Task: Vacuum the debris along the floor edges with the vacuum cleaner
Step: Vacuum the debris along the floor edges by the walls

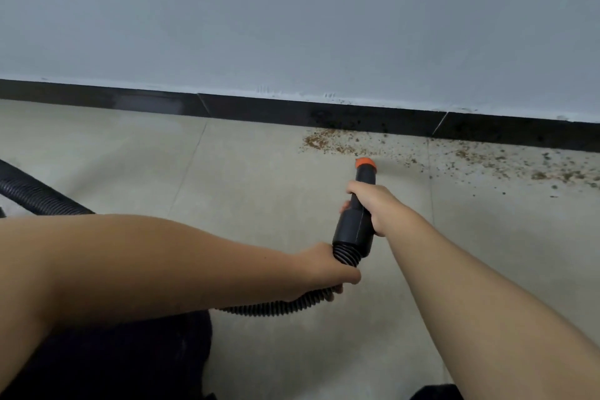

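Note:
My right hand [376,204] grips the black vacuum nozzle tube [355,227], whose orange tip [366,163] points at the floor just short of the wall. My left hand [324,269] holds the black ribbed hose [285,305] right behind the tube. Brown crumbs and dark specks of debris [328,141] lie along the black baseboard [357,122], just beyond the orange tip. More of the debris spreads to the right [526,169] over the beige floor tiles.
A grey wall [292,10] rises above the baseboard. Another stretch of the thick black hose [35,195] curves over the floor at the far left. Dark clothing [130,360] fills the lower left corner. Pale tiles [253,178] run left of the debris.

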